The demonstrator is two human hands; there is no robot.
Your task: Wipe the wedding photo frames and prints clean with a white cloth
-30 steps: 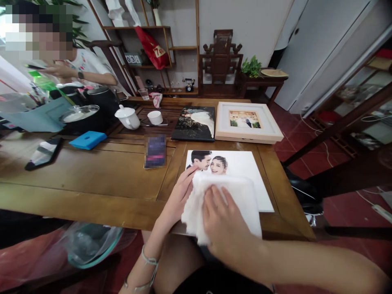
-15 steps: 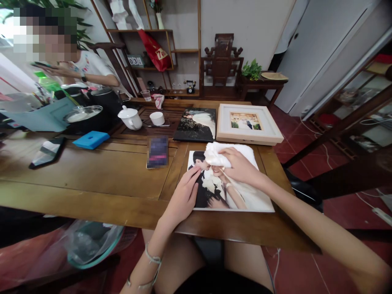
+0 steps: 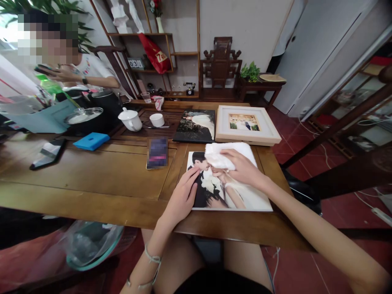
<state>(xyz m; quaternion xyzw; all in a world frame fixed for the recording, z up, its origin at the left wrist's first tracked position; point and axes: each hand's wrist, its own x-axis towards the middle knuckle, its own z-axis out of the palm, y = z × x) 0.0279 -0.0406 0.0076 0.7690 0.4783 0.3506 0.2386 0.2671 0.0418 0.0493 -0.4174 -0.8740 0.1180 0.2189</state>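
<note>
A large wedding photo print (image 3: 245, 200) lies flat near the front right edge of the wooden table (image 3: 92, 171). My left hand (image 3: 182, 196) rests flat on the print's left edge, fingers stretched out. My right hand (image 3: 243, 169) presses a bunched white cloth (image 3: 216, 155) against the upper part of the print, fingers curled over the cloth.
Behind the print lie a dark wedding photo (image 3: 196, 125) and a white-framed picture (image 3: 246, 124). A small card (image 3: 157, 153), a blue box (image 3: 91, 141), a phone (image 3: 45, 153), a white teapot (image 3: 131, 119) and cup (image 3: 157, 119) stand to the left. Another person (image 3: 76, 73) sits at the far left.
My right hand has carried the cloth from the print's near edge up to its far part, uncovering the picture. My left hand has stayed on the left edge.
</note>
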